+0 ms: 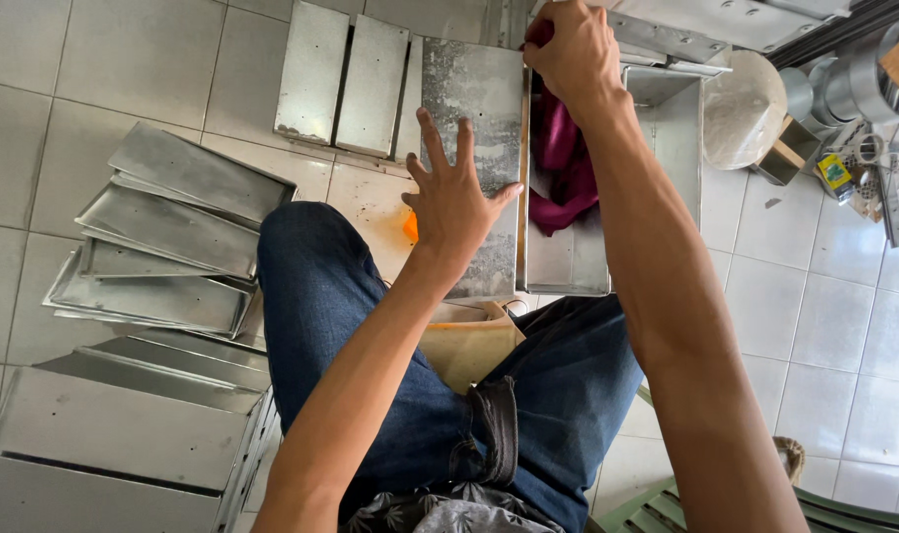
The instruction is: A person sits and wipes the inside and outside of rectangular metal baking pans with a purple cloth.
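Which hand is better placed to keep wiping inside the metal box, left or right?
Right, probably. The right hand already grips the maroon cloth that hangs into the open metal box. The left hand is spread open over the box's mottled outer wall, holding nothing, better placed for steadying.

My left hand [456, 202] hovers with fingers spread over a long metal tray [474, 118] on the tiled floor [124, 59]. My right hand [575, 51] grips a maroon cloth [565, 168] inside the open tin [578, 257] beside it. Lids [173, 232] lie stacked left of my knee.
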